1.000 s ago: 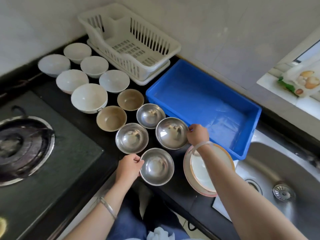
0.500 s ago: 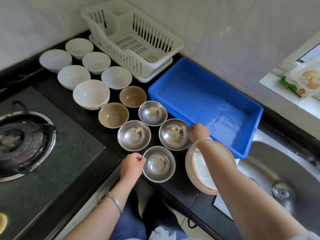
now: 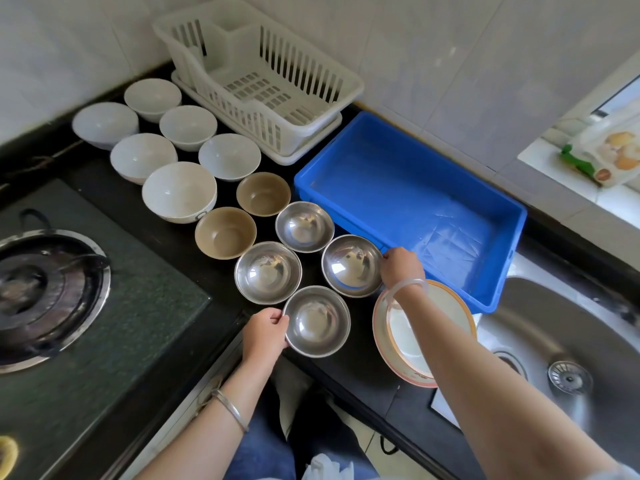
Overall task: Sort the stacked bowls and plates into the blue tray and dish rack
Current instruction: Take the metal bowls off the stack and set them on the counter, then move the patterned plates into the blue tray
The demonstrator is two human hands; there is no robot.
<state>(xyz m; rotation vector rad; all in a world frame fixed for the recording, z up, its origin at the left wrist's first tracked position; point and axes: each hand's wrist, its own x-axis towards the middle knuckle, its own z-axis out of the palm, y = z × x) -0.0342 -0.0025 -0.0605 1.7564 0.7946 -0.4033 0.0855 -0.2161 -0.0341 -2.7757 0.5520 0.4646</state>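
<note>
Several steel bowls stand on the black counter. My left hand (image 3: 265, 332) grips the left rim of the nearest steel bowl (image 3: 317, 322). My right hand (image 3: 401, 266) pinches the right rim of the steel bowl (image 3: 351, 265) beside the blue tray (image 3: 408, 206). Two more steel bowls (image 3: 268, 271) (image 3: 304, 226) sit behind. Two tan bowls (image 3: 225, 232) (image 3: 263, 194) and several white bowls (image 3: 178, 190) spread toward the back left. A stack of white plates with orange rims (image 3: 446, 306) lies under my right forearm. The white dish rack (image 3: 256, 77) stands at the back, with nothing in it.
A gas stove burner (image 3: 41, 292) fills the left side. A steel sink (image 3: 568, 344) with a drain lies at the right. A food packet (image 3: 609, 154) rests on the window sill. The counter's front edge runs just below my hands.
Both hands have stayed on the same two steel bowls. The view shifted slightly; the bowls have barely moved.
</note>
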